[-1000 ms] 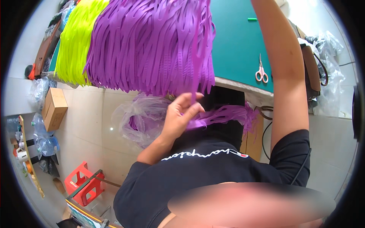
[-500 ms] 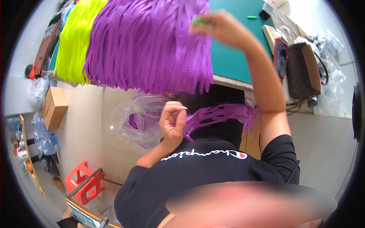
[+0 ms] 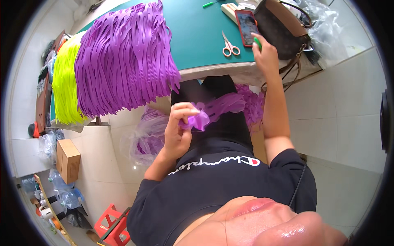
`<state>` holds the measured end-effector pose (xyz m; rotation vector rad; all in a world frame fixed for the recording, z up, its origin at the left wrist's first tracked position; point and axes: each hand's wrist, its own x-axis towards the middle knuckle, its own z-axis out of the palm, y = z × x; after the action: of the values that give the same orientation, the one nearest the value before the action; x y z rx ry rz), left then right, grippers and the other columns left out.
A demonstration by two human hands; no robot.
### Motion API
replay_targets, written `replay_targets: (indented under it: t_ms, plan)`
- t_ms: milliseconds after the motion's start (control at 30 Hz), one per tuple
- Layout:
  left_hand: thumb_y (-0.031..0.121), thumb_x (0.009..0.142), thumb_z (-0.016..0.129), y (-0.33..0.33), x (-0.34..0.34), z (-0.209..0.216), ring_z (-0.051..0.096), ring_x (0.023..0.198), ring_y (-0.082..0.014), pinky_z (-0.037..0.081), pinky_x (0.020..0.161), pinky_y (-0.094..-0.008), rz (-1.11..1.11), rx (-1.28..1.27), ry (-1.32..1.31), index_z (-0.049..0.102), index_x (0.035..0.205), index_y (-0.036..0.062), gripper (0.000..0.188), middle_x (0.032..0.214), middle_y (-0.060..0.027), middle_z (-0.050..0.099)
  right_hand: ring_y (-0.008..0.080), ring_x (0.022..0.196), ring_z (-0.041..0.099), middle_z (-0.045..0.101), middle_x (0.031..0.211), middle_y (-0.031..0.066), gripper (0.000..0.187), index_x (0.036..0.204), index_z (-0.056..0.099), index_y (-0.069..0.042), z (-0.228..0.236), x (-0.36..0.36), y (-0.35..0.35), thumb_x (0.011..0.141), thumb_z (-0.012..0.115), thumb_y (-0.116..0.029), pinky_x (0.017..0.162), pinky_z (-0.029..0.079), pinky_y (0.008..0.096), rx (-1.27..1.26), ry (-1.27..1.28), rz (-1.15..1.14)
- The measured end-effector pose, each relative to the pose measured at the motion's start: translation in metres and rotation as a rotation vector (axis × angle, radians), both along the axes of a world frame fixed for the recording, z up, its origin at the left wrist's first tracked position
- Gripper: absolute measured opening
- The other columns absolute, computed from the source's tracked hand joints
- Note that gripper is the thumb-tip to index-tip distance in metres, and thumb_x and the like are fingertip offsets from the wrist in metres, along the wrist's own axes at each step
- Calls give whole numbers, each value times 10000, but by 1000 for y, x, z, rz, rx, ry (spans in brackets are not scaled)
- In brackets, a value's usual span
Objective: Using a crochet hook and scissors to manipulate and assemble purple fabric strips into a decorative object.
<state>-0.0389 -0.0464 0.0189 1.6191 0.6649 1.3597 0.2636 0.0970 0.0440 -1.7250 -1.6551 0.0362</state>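
Left hand [image 3: 176,135]: fingers curled, pinching bunched purple strips [image 3: 199,120] above the lap. Right hand [image 3: 266,56]: closed around what looks like a green pen [image 3: 257,43], over the desk's [image 3: 197,41] near right corner, beside the red-cased phone [image 3: 246,28]. Pink-handled scissors [image 3: 230,48] lie by the near edge. Dark handbag [image 3: 276,30] sits at the right end. Purple strip stack [image 3: 123,57] overhangs the near edge, left portion; yellow-green strips [image 3: 65,84] hang at the left end.

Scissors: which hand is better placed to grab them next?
Likely the right hand: it's at the phone, close to the scissors, though it holds a green item. The left hand is farther off, holding purple strips.
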Motion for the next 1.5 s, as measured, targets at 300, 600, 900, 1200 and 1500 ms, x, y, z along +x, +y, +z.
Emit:
replay_targets:
  t_ms: [300,600,900,1200,1500]
  plan:
    - [-100,529,344,-58,-8,6,386,851,-134,328,795,-221,-28,-166,-83,531,1050,-16,560,1101,-134,457,377,916,629,652,942,230,365,1210,599,-171,-5,36,79,860,502,-205,799,498,465,-38,-201,-183]
    - [-223,679,387,-54,13,25,432,880,-115,378,827,-237,26,-35,-107,528,1051,15,463,1160,-142,456,179,832,631,640,925,81,390,1124,595,-45,5,-98,-159,777,733,-155,746,518,324,-256,649,1120]
    - [134,848,669,-18,36,20,516,1077,-146,439,898,-274,-182,-232,-224,463,1224,-25,458,1237,-123,468,190,705,604,596,821,83,172,950,614,-26,30,-80,-182,784,635,10,583,481,282,-161,583,876]
    - [137,878,656,34,26,13,587,897,-112,485,743,-256,-501,-603,18,605,1048,-4,226,986,-48,599,210,707,628,615,837,105,231,946,624,-9,48,-86,-138,729,624,71,578,508,276,44,317,800]
    - [88,918,530,95,-25,8,570,1038,-224,449,865,-347,-449,-160,244,599,1150,22,251,1144,-103,591,95,688,552,625,733,17,193,922,679,-34,36,-74,-77,833,699,-204,607,449,261,-294,546,34]
